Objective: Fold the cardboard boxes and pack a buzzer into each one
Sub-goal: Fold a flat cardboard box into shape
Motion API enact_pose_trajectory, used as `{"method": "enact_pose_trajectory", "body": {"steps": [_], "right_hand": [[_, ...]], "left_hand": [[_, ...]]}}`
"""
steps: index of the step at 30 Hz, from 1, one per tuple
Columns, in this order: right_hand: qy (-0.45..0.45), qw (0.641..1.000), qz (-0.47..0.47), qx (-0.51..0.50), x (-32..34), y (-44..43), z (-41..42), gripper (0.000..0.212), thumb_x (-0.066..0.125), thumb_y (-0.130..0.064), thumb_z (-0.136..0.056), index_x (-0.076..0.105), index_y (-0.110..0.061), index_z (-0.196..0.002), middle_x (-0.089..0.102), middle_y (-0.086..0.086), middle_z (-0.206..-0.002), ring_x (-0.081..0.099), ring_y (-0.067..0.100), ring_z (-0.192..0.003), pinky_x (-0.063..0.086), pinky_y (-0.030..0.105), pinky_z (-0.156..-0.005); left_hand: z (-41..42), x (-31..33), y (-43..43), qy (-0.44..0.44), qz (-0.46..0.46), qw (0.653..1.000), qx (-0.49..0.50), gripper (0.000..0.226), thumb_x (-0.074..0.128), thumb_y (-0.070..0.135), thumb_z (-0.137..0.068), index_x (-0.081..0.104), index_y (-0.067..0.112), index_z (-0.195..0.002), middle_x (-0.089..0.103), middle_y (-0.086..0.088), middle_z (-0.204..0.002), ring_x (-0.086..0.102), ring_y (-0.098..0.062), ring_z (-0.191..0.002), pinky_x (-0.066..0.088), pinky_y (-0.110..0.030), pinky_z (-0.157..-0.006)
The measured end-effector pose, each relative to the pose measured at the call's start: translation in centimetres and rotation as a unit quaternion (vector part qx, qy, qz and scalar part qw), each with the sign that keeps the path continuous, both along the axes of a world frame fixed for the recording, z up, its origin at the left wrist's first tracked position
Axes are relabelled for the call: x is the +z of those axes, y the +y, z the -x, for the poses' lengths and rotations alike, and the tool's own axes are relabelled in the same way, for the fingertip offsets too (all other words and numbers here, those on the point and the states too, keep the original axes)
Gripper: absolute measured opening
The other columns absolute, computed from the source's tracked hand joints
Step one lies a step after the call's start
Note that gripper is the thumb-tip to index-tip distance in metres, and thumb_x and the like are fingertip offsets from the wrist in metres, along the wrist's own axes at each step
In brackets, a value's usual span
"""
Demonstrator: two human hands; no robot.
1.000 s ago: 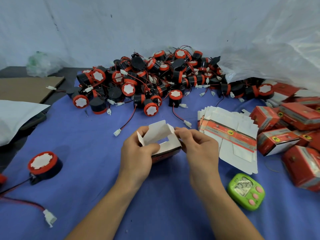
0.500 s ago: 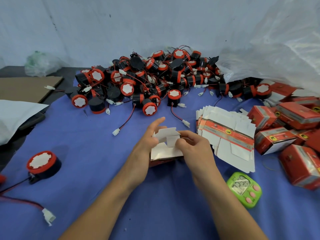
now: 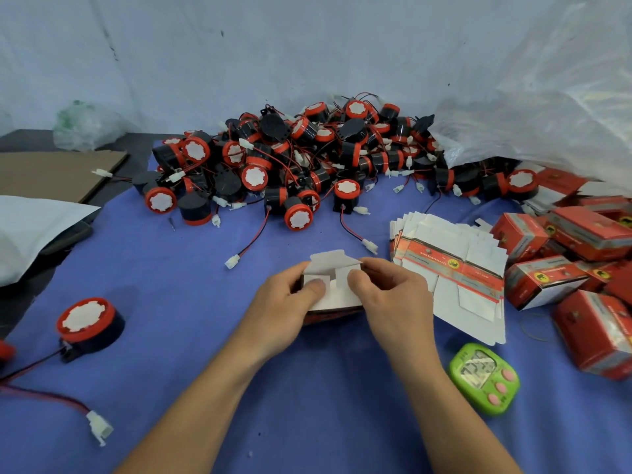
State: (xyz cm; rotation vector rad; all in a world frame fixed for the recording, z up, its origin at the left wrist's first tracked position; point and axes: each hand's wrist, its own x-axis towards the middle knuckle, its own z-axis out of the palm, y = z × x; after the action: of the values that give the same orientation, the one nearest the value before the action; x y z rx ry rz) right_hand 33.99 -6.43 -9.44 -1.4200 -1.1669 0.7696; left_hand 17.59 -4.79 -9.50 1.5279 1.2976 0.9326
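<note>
A small red cardboard box (image 3: 337, 295) with white inner flaps stands on the blue cloth at centre. My left hand (image 3: 280, 306) grips its left side, thumb pressing a side flap down. My right hand (image 3: 390, 295) holds the right side, thumb on the other flap; the back flap still stands up. A single red-and-black buzzer (image 3: 89, 323) with its wire lies at the left. A big pile of buzzers (image 3: 294, 159) sits behind. Flat unfolded boxes (image 3: 451, 268) are stacked to the right.
Several folded red boxes (image 3: 581, 261) lie at the right edge under a clear plastic bag (image 3: 547, 107). A green timer (image 3: 484, 378) sits near my right forearm. Brown cardboard (image 3: 58, 172) and a white bag (image 3: 30, 230) lie at the left.
The box was held up with its flaps open; now it rests lower on the cloth and both thumbs have folded the side flaps inward.
</note>
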Motion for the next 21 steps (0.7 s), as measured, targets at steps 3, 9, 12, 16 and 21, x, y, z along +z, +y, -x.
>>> {"method": "enact_pose_trajectory", "body": {"steps": [3,9,12,16,21], "right_hand": [[-0.017,1.0,0.013,0.005,-0.4,0.3,-0.1,0.024,0.068,-0.022,-0.087,0.074,-0.045,-0.084,0.074,-0.02,-0.082,0.068,0.002,-0.08,0.054,0.02,-0.067],[-0.073,0.994,0.05,0.069,-0.8,0.9,-0.3,0.027,0.056,-0.019,-0.094,0.077,-0.036,-0.094,0.074,-0.02,-0.083,0.065,0.0,-0.078,0.045,0.012,-0.06],[-0.083,0.991,0.07,0.079,-1.0,1.0,-0.4,0.024,0.058,-0.023,-0.095,0.078,-0.036,-0.095,0.075,-0.018,-0.086,0.067,0.004,-0.083,0.052,0.024,-0.068],[0.057,0.99,0.093,0.095,-0.5,1.1,-0.8,0.027,0.063,-0.014,-0.095,0.081,-0.034,-0.092,0.078,-0.014,-0.09,0.07,0.0,-0.083,0.051,0.017,-0.069],[0.064,0.988,0.079,0.118,-0.2,0.8,-1.1,0.017,0.07,-0.02,-0.091,0.082,-0.032,-0.088,0.078,-0.011,-0.088,0.07,0.001,-0.083,0.054,0.016,-0.069]], "left_hand": [[-0.2,-0.3,0.1,0.028,-0.004,0.999,0.02,0.028,0.061,0.021,-0.101,0.072,0.033,-0.124,0.076,0.017,-0.11,0.068,-0.003,-0.104,0.053,-0.03,-0.093],[-0.4,-0.6,0.4,0.016,-0.025,0.996,0.089,0.033,0.071,0.014,-0.092,0.077,0.028,-0.121,0.077,0.011,-0.115,0.069,-0.01,-0.111,0.055,-0.038,-0.099],[-0.5,-0.5,0.5,-0.022,-0.048,0.994,0.093,0.047,0.07,-0.001,-0.088,0.083,0.044,-0.092,0.078,0.021,-0.101,0.07,0.0,-0.102,0.054,-0.024,-0.088],[-0.6,-0.6,0.8,-0.04,-0.042,0.995,0.075,0.055,0.065,-0.007,-0.088,0.083,0.043,-0.076,0.076,0.027,-0.101,0.069,0.004,-0.1,0.055,-0.02,-0.084],[-0.2,-0.2,0.4,-0.02,-0.014,0.999,0.035,0.036,0.058,0.015,-0.071,0.085,0.035,-0.085,0.076,0.021,-0.107,0.07,-0.004,-0.107,0.058,-0.03,-0.093]]}}
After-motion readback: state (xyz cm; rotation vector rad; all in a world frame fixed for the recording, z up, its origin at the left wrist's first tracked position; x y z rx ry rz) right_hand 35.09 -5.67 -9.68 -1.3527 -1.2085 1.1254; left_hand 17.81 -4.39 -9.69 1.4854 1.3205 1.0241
